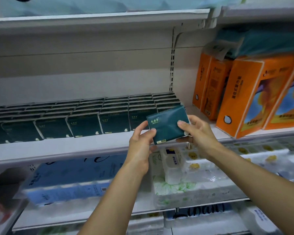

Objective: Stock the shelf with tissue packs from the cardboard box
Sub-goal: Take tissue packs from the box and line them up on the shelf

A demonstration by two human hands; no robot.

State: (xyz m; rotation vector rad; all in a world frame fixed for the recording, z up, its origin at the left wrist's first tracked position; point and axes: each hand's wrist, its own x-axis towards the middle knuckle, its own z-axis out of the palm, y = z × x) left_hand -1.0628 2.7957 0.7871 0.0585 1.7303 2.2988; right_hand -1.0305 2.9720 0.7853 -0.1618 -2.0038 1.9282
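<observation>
Head view shows both hands holding one dark green tissue pack (167, 125) above the shelf (75, 148) edge. Left hand (141, 146) pinches its left side, right hand (196, 131) grips its right end; both forearms reach forward.

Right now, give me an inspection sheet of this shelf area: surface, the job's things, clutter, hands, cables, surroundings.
Surface: white shelf, bare strip along its front edge.
Job's things: dark green tissue pack held tilted before the shelf's right end; rows of green packs standing on the shelf. Cardboard box not in view.
Clutter: nothing seen.
Hands: left hand holds the pack's left edge; right hand grips its right side, thumb on the front.
Cables: nothing seen.
Surroundings: orange tissue boxes to the right; blue wrapped packs and floral wrapped packs on the shelf below.
</observation>
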